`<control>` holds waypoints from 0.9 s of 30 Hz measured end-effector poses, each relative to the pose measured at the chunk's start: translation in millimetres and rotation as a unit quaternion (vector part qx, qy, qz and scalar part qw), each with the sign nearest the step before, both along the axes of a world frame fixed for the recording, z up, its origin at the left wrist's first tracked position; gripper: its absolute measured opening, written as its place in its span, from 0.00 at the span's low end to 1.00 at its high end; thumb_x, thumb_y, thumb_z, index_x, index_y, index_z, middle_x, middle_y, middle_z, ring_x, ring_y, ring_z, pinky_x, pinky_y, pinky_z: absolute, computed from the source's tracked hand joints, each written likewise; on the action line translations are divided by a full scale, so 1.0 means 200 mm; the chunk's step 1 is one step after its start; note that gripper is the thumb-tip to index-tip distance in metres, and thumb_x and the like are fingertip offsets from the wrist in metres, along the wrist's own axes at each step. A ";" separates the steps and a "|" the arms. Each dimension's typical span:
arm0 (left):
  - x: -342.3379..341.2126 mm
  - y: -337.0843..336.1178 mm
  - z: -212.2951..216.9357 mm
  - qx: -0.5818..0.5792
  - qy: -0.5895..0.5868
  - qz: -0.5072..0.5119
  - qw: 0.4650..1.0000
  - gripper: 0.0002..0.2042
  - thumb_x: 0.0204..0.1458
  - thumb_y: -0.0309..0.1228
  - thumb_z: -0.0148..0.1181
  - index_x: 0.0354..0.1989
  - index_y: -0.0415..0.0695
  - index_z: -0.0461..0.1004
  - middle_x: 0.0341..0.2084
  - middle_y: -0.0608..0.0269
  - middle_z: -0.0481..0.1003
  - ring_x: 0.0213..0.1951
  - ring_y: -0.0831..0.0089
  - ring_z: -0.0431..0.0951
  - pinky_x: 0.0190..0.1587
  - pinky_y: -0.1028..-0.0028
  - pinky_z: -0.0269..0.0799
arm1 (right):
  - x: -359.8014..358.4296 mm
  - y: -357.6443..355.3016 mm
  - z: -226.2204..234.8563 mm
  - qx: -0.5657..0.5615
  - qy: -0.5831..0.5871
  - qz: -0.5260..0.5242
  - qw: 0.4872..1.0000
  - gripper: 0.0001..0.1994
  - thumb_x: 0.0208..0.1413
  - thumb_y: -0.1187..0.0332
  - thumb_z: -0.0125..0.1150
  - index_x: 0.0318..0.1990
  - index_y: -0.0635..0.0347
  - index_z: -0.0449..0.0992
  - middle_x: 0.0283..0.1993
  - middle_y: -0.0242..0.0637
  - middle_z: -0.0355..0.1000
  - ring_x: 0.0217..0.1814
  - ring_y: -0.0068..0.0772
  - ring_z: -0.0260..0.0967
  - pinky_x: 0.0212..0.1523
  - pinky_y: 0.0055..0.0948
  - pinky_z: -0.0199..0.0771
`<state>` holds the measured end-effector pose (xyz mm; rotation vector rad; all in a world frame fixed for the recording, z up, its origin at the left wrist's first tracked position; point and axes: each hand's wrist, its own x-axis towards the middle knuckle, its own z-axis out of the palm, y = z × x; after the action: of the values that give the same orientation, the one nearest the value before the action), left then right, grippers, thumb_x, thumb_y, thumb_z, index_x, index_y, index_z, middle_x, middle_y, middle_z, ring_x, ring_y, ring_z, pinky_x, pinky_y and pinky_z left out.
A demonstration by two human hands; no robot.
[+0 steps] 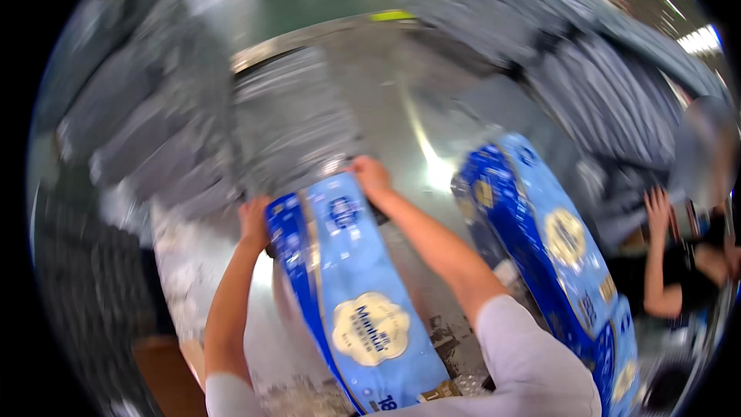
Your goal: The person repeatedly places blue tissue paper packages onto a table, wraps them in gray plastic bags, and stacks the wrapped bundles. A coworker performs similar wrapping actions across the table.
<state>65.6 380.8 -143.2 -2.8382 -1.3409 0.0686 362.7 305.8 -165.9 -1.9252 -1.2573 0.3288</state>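
A long blue plastic-wrapped pack [351,262] with a cream scalloped label lies lengthwise in front of me, its near end by my body. My left hand [255,222] is closed at its far left corner. At the far right corner my right hand [372,177] has its fingers curled in. Both hands seem to grip the pack; some fingertips are hidden, and blur obscures the detail. Just beyond the hands lies a flat stack of grey plastic bags [293,120]. Dark edges show beside the pack near both hands.
More blue packs [559,239] lie to my right. Grey filled bags are heaped at the left [147,123] and far right [602,93]. The metal table [386,100] shines under the lights. Another person's hand [658,212] is at the right edge.
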 end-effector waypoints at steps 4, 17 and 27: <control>0.00 0.00 -0.04 0.165 0.152 -0.028 0.974 0.17 0.41 0.39 0.51 0.42 0.49 0.66 0.38 0.65 0.64 0.46 0.69 0.61 0.51 0.61 0.48 | 0.03 0.11 0.11 0.002 -0.147 0.160 0.976 0.07 0.42 0.64 0.57 0.28 0.55 0.72 0.28 0.41 0.71 0.34 0.45 0.68 0.31 0.39 0.66; 0.04 -0.01 -0.08 0.150 -0.135 -0.008 0.979 0.07 0.43 0.32 0.48 0.30 0.46 0.63 0.28 0.61 0.67 0.38 0.63 0.68 0.39 0.67 0.60 | 0.06 0.08 0.02 -0.208 -0.305 0.278 0.887 0.09 0.45 0.65 0.51 0.32 0.55 0.73 0.34 0.40 0.72 0.39 0.43 0.70 0.36 0.42 0.71; 0.03 -0.20 0.03 0.061 -0.429 0.047 0.900 0.12 0.39 0.14 0.45 0.33 0.41 0.62 0.24 0.57 0.63 0.26 0.62 0.65 0.30 0.68 0.62 | -0.04 -0.31 0.17 0.205 -0.021 0.025 0.978 0.06 0.41 0.76 0.51 0.29 0.58 0.64 0.26 0.39 0.68 0.28 0.46 0.67 0.28 0.40 0.66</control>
<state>71.9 341.4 -137.0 -2.7527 -1.4686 -1.3489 355.6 243.0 -131.8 -1.5573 -1.2887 0.0457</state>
